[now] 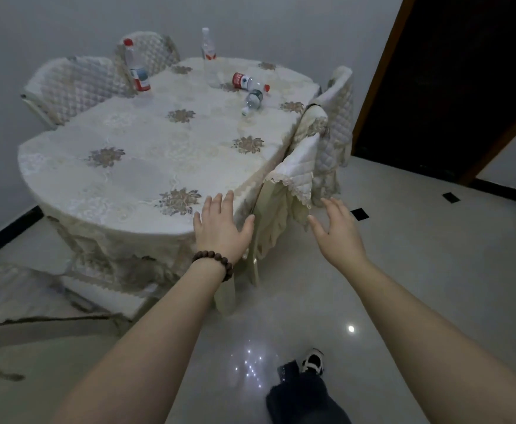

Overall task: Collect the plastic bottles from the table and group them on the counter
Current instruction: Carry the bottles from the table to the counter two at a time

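Observation:
Several clear plastic bottles are on the far part of the cloth-covered table (pixel 134 166). One with a red cap (pixel 136 68) stands upright at the far left. A tall one (pixel 209 58) stands at the far middle. A red-labelled bottle (pixel 249 82) lies on its side, and a smaller one with a white cap (pixel 253 101) lies just in front of it. My left hand (pixel 221 228), with a bead bracelet on the wrist, reaches out with straight fingers over the table's near edge. My right hand (pixel 337 229) is stretched forward, empty, beside the near chair.
Quilted chairs stand around the table: two at the far left (pixel 76 84), two at the right (pixel 299 179). A dark wooden door (pixel 452 75) is at the right. Glossy tile floor (pixel 403 286) lies below, with my shoe (pixel 313 361) on it. Another covered surface (pixel 11 292) is at the left.

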A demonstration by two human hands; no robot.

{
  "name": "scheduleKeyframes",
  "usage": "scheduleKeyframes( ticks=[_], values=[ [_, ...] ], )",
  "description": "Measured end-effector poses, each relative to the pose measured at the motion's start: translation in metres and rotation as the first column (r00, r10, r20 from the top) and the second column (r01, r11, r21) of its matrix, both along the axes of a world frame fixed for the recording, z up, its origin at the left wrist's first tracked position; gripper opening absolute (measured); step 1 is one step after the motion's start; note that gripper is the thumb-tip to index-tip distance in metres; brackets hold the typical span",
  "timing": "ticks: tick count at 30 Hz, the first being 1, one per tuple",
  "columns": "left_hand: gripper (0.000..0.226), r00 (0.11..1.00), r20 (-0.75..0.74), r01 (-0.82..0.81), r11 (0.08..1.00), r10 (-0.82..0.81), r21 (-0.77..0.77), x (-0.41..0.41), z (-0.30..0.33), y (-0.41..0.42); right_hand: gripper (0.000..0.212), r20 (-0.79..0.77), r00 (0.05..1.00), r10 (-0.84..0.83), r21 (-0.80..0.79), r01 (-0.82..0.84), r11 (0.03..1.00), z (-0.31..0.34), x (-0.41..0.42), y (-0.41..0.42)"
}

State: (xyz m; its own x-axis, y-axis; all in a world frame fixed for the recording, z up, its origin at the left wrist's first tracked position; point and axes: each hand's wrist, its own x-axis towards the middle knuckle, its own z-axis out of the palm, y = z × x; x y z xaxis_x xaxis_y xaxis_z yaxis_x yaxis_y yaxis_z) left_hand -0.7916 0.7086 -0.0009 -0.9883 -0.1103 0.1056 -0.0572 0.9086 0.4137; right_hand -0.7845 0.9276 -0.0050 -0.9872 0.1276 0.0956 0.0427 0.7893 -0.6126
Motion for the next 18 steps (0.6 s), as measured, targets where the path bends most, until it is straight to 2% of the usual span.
scheduleKeyframes(
  ticks=[8, 12, 18],
  values=[
    [0.066, 0.999, -0.043, -0.003, 1.0, 0.004, 0.014, -0.165, 0.005, 0.091, 0.058, -0.021, 1.0, -0.003, -0.022, 0.002, 1.0, -0.001, -0.159, 0.092],
    [0.066, 0.994, -0.095, -0.051, 0.998, 0.055, 0.043, -0.253, 0.026, 0.14, 0.059, 0.011, 0.999, 0.037, -0.001, -0.037, 0.999, 0.012, -0.244, 0.143],
    [0.067, 0.985, -0.075, -0.155, 0.987, 0.158, 0.041, -0.34, 0.029, 0.169, 0.057, -0.011, 0.991, 0.137, 0.005, -0.137, 0.991, 0.025, -0.355, 0.175]
  ],
)
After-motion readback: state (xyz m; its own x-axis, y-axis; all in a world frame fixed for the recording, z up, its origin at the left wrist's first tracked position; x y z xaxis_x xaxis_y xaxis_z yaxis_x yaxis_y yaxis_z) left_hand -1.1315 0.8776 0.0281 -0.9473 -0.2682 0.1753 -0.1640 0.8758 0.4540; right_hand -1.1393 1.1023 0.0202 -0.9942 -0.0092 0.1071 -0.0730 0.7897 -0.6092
